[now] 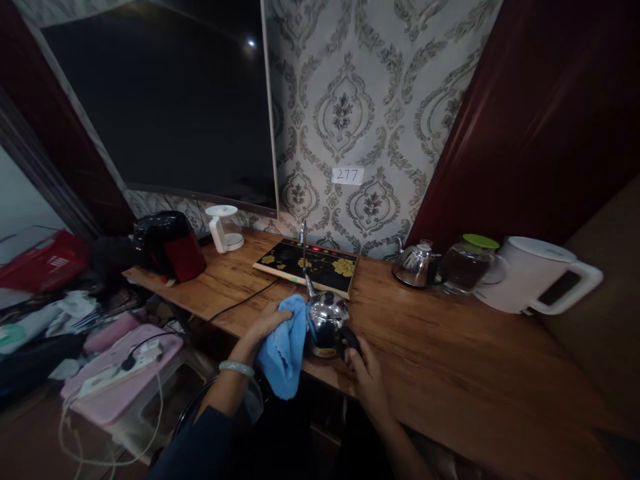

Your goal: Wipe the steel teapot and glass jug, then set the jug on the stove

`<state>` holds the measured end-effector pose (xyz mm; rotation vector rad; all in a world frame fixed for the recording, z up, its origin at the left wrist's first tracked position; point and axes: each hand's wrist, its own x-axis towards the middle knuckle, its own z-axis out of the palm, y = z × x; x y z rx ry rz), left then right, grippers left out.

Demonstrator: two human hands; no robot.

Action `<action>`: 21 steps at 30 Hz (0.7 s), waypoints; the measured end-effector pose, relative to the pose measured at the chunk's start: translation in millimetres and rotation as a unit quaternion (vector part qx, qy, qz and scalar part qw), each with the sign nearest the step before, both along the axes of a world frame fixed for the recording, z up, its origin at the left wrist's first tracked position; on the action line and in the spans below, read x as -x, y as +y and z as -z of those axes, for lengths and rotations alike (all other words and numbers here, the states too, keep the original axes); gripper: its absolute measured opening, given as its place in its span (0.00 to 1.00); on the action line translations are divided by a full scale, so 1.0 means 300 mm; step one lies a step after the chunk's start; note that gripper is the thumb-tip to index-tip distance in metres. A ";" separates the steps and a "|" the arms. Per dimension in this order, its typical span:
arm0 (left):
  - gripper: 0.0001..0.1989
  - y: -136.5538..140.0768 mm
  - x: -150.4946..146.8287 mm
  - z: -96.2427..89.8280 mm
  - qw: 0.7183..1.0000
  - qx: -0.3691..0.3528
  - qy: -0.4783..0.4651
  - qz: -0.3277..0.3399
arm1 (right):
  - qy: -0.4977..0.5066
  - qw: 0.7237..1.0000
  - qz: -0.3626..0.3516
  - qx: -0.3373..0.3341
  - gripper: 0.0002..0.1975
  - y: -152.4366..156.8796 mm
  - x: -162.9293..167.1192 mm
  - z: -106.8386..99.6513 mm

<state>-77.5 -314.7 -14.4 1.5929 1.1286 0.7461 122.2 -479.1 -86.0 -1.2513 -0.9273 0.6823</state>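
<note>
A shiny metal teapot with a thin spout and a black handle is near the front edge of the wooden table. My right hand is closed around its black handle. On the pot's left side, my left hand grips a blue cloth, which hangs down past the table edge and touches the pot. Just behind the spout lies a black tea stove panel with gold flowers, a lit red display and an upright metal tap.
To the right stand a second metal teapot, a glass jug with green lid and a white electric kettle. A red and black kettle and a white-handled glass pot stand left. A power strip lies on a pink stool.
</note>
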 end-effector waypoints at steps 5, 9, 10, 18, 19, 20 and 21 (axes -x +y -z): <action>0.15 0.054 0.153 -0.140 0.972 -0.143 0.025 -0.187 | 0.015 0.999 0.009 0.032 0.22 -0.015 -0.015 0.032; 0.20 0.175 0.292 -0.278 0.897 -0.304 0.070 -0.314 | 0.008 0.999 0.004 0.034 0.22 -0.009 -0.020 0.056; 0.20 0.208 0.322 -0.303 0.870 -0.354 0.100 -0.328 | 0.005 0.999 0.004 0.032 0.22 -0.007 -0.018 0.058; 0.32 0.327 0.392 -0.237 0.847 -0.343 0.302 -0.273 | 0.022 1.000 0.013 0.011 0.22 0.018 -0.008 0.011; 0.31 0.306 0.368 -0.192 0.860 -0.356 0.264 -0.252 | 0.029 0.999 -0.014 0.011 0.21 0.022 -0.016 -0.006; 0.29 0.274 0.336 -0.142 0.883 -0.356 0.217 -0.215 | 0.036 0.998 -0.045 0.013 0.20 0.026 -0.026 -0.024; 0.29 0.230 0.299 -0.087 0.908 -0.343 0.174 -0.167 | 0.044 0.996 -0.073 0.017 0.19 0.029 -0.036 -0.043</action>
